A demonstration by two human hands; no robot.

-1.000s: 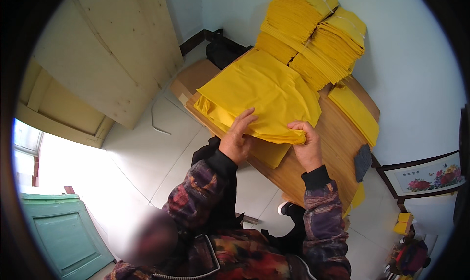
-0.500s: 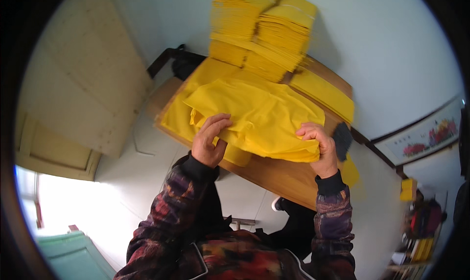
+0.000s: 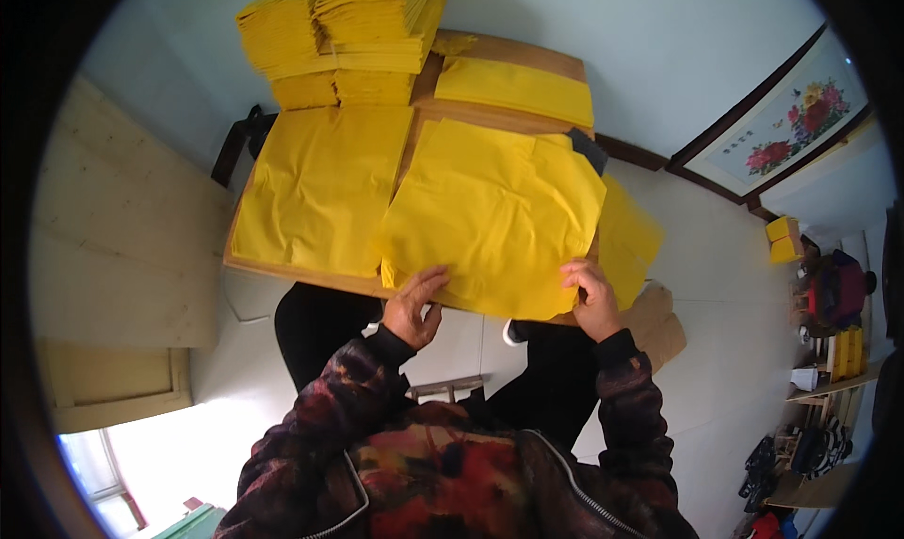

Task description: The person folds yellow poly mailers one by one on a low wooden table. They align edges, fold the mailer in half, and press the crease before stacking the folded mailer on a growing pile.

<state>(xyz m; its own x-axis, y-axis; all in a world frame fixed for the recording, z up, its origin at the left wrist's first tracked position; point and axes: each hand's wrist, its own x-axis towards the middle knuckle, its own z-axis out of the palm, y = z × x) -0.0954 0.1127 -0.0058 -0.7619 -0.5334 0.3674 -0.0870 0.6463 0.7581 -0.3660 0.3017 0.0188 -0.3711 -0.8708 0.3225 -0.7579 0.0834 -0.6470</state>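
A large, creased yellow sheet (image 3: 499,209) lies over the near right part of the wooden table, its near edge toward me. My left hand (image 3: 412,311) rests at the sheet's near left corner, fingertips on the yellow surface and thumb spread away from them. At the near right corner, my right hand (image 3: 595,302) has its fingers bent over the edge, gripping it; its thumb is mostly hidden. Another yellow sheet (image 3: 315,191) lies flat to the left. Whether the sheets are paper or cloth I cannot tell.
Tall stacks of folded yellow sheets (image 3: 367,21) stand at the table's back left. A folded yellow strip (image 3: 513,87) lies at the back right, near a dark grey cloth (image 3: 588,150). Yellow material (image 3: 626,233) hangs past the table's right side, above brown cardboard (image 3: 654,327).
The raised, bunched sheet has come down and spread flatter on the table. My left hand's fingers have loosened. The view has swung, so the table sits further left.
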